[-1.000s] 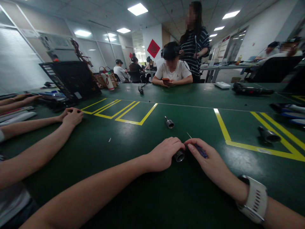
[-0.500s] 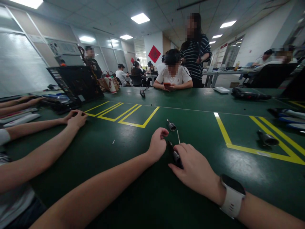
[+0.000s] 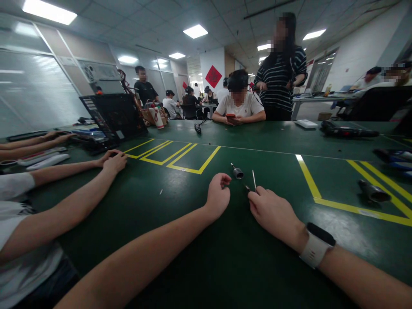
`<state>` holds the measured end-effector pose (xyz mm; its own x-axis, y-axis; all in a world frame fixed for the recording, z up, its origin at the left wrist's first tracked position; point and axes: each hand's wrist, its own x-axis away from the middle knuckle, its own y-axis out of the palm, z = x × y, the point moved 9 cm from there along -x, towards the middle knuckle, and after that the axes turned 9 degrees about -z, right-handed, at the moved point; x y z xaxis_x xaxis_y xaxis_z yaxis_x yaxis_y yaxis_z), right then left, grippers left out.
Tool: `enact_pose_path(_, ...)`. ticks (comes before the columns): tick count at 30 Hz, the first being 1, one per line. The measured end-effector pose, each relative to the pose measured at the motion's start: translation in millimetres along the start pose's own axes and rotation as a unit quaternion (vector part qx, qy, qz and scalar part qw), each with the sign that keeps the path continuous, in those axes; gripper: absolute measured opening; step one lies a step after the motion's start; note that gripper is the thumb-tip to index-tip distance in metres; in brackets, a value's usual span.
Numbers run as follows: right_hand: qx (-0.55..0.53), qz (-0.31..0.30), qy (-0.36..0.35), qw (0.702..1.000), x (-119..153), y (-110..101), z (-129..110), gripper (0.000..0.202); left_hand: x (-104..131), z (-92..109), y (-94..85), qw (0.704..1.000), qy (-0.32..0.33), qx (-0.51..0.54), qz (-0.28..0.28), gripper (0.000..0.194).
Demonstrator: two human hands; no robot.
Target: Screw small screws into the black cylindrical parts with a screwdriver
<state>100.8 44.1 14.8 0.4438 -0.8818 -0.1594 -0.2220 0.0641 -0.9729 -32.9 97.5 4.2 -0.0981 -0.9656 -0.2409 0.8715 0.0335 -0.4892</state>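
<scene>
Green table (image 3: pixel 199 257) bears socket (image 3: pixel 238 173), yellow tape (image 3: pixel 309 180).

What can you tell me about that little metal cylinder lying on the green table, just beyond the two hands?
The small metal cylinder looks like a silvery socket bit: a short, wide barrel with a thin stem sticking out of one end. It lies on its side on the green table, stem pointing away and to the left. Nothing touches it. The left hand and right hand lie short of it, and a thin metal rod stands just to its right.

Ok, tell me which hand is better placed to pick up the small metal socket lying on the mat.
Probably left: the left hand rests loosely curled and seemingly empty just short of the metal socket, while the right hand already grips a thin tool.
</scene>
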Motion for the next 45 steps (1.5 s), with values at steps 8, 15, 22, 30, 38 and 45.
enact_pose_path(8, 0.026, 0.002, 0.117, 0.993, -6.1, -10.4, 88.3, 0.021, -0.3, -0.2, 7.4, 0.999, 0.005, -0.024, -0.047, 0.03)
enact_pose_path(15, 0.045, -0.004, 0.163, 0.986, -4.2, -14.6, 111.9, 0.026, -22.8, -2.5, -1.8, 0.996, 0.01, -0.08, -0.039, 0.028)
enact_pose_path(22, 0.064, -0.023, 0.18, 0.981, -4.4, -14.6, 111.0, 0.025, -58.8, 19.9, 6.8, 0.979, 0.064, -0.186, -0.054, 0.02)
enact_pose_path(30, 0.098, -0.041, 0.211, 0.972, -5.5, -12.9, 113.6, 0.024, -77.8, 23.6, 43.4, 0.949, 0.105, -0.28, -0.097, 0.029)
enact_pose_path(38, 0.097, -0.063, 0.202, 0.973, -7.4, -11.0, 113.8, 0.025, -72.4, 20.9, 57.2, 0.917, 0.154, -0.329, -0.164, 0.037)
enact_pose_path(45, 0.12, -0.075, 0.243, 0.96, 1.6, -15.6, 148.0, 0.025, -37.0, 34.3, 52.7, 0.884, 0.199, -0.378, -0.189, 0.036)
